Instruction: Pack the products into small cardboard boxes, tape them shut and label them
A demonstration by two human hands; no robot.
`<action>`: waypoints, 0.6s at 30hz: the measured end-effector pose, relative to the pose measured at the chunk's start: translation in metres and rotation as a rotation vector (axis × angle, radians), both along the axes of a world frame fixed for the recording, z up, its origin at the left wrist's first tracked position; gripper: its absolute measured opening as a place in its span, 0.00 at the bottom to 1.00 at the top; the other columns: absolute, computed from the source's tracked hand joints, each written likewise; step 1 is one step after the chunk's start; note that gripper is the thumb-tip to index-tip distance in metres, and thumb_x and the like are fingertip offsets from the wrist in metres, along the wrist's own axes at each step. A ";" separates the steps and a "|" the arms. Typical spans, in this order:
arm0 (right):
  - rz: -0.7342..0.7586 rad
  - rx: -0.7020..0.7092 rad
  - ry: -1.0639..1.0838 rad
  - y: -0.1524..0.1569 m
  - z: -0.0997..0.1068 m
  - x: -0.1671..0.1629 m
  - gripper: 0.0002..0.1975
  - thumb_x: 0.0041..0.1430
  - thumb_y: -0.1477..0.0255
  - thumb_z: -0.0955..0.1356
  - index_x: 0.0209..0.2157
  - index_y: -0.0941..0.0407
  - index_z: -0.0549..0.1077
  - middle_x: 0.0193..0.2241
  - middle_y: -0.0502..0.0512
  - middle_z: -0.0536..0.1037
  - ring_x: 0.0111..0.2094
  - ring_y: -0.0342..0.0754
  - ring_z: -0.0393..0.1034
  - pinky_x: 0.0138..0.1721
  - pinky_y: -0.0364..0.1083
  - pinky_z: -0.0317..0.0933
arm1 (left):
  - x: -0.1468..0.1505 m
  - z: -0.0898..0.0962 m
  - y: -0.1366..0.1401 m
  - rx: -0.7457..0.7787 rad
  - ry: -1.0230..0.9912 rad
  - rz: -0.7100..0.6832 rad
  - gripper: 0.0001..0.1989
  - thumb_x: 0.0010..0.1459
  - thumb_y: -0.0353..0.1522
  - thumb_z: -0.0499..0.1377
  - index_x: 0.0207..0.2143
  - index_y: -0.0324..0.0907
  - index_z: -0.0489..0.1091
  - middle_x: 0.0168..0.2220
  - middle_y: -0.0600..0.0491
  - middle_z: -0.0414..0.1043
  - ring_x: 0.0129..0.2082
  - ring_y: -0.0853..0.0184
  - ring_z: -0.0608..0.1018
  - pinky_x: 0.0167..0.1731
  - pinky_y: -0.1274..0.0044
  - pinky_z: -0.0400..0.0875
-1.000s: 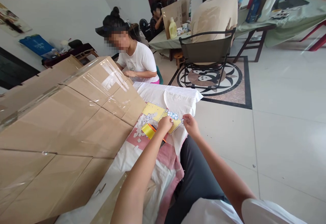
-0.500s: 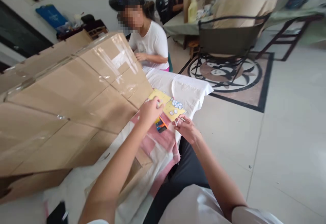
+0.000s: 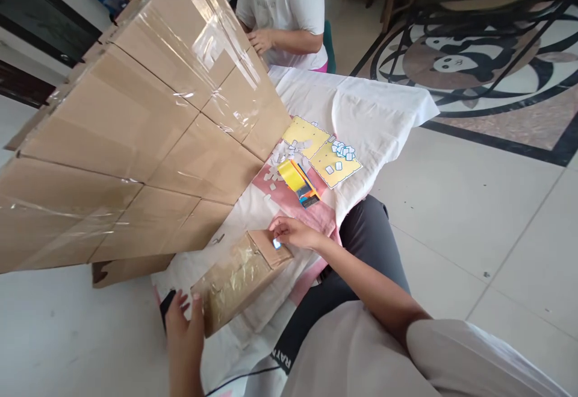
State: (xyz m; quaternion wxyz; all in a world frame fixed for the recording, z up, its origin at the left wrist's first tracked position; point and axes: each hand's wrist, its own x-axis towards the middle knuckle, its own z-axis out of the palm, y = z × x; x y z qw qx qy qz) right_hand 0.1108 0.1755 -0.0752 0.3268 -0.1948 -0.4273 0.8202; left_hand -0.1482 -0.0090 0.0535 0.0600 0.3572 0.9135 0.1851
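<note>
My right hand (image 3: pixel 292 232) pinches a small white paper piece with a blue edge (image 3: pixel 277 243) over the near end of a taped cardboard box (image 3: pixel 239 285). At the box's other end is my left hand (image 3: pixel 184 318), fingers apart, thumb close to the cardboard; whether it touches I cannot tell. A dark object (image 3: pixel 166 306) is partly hidden behind it. Past the box lies an orange tape dispenser with a yellow roll (image 3: pixel 298 181). Two yellow sheets (image 3: pixel 332 174) lie beyond, one bearing a pile of white pieces (image 3: pixel 344 150). Pale scraps (image 3: pixel 273 174) are scattered beside the dispenser.
A tall wall of taped cardboard (image 3: pixel 158 144) stands along the table's left side. White cloth (image 3: pixel 374 105) hangs over the right edge. Across the table sits a person in a white shirt (image 3: pixel 289 5), hands by the cardboard. A panda floor pattern (image 3: pixel 456 59) lies at upper right.
Both hands have come back from the yellow sheets: the left to the box's far-left end, the right to its near end with the white piece. The view has tilted downward.
</note>
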 end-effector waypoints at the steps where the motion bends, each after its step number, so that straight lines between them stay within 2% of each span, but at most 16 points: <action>1: 0.013 -0.007 -0.003 -0.001 -0.001 -0.001 0.15 0.47 0.76 0.72 0.39 0.55 0.72 0.27 0.46 0.75 0.29 0.43 0.69 0.30 0.41 0.58 | 0.008 -0.008 -0.007 0.017 -0.083 0.080 0.41 0.55 0.57 0.52 0.62 0.39 0.62 0.58 0.39 0.69 0.53 0.50 0.75 0.52 0.59 0.71; 4: 0.043 -0.045 0.004 -0.004 -0.002 -0.005 0.15 0.46 0.77 0.72 0.39 0.55 0.71 0.28 0.46 0.74 0.28 0.42 0.68 0.30 0.41 0.56 | 0.028 -0.018 -0.014 0.035 -0.192 0.198 0.37 0.57 0.58 0.52 0.59 0.43 0.65 0.56 0.43 0.71 0.56 0.51 0.74 0.55 0.61 0.70; 10: 0.054 -0.063 0.010 -0.004 -0.003 -0.011 0.16 0.45 0.76 0.71 0.39 0.55 0.71 0.26 0.44 0.73 0.26 0.41 0.65 0.28 0.41 0.55 | 0.032 -0.017 -0.005 0.082 -0.217 0.222 0.30 0.56 0.56 0.54 0.49 0.44 0.71 0.44 0.48 0.76 0.49 0.52 0.76 0.51 0.62 0.72; 12: 0.059 -0.062 0.017 -0.004 -0.003 -0.010 0.17 0.45 0.76 0.72 0.40 0.55 0.71 0.26 0.44 0.73 0.25 0.40 0.64 0.28 0.41 0.55 | 0.030 -0.018 -0.004 0.096 -0.221 0.220 0.28 0.55 0.56 0.54 0.45 0.44 0.71 0.44 0.49 0.76 0.49 0.52 0.76 0.51 0.62 0.71; 18: 0.069 -0.076 -0.007 -0.006 -0.003 -0.009 0.16 0.47 0.73 0.74 0.39 0.54 0.70 0.27 0.45 0.74 0.26 0.41 0.65 0.29 0.41 0.55 | 0.024 -0.021 -0.007 0.090 -0.247 0.220 0.30 0.54 0.56 0.56 0.47 0.44 0.71 0.46 0.49 0.75 0.52 0.50 0.74 0.54 0.60 0.68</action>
